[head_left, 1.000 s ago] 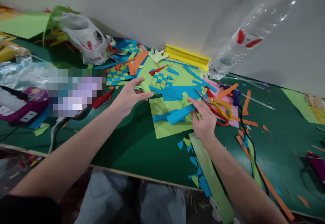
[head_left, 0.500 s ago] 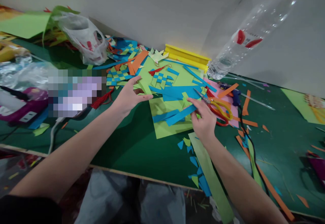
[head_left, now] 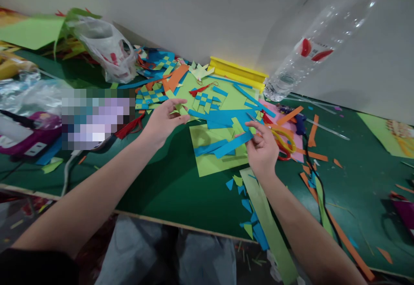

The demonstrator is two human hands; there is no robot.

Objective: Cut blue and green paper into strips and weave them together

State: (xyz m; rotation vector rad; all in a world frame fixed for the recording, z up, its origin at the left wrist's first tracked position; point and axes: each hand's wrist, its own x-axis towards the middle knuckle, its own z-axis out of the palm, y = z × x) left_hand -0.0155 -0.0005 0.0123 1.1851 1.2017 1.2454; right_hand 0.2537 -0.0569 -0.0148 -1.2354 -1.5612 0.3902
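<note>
Head view: the right hand (head_left: 263, 150) pinches one end of a long blue paper strip (head_left: 231, 144), which lies across a lime-green paper square (head_left: 210, 166); the strip looks featherlight, limp and easily creased, best held near an end; the left hand (head_left: 162, 120) touches a light green paper sheet (head_left: 189, 91), and I cannot tell whether it grips; yellow-handled scissors (head_left: 284, 140) lie just beside the right hand; the dark green tabletop (head_left: 168, 186) is scrap-littered and meets a white wall (head_left: 194, 17).

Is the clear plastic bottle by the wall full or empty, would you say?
Empty, it seems: the bottle shows no liquid level anywhere.

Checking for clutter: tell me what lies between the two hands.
In the head view, a light green sheet bearing blue strips lies between the left hand and right hand.
</note>
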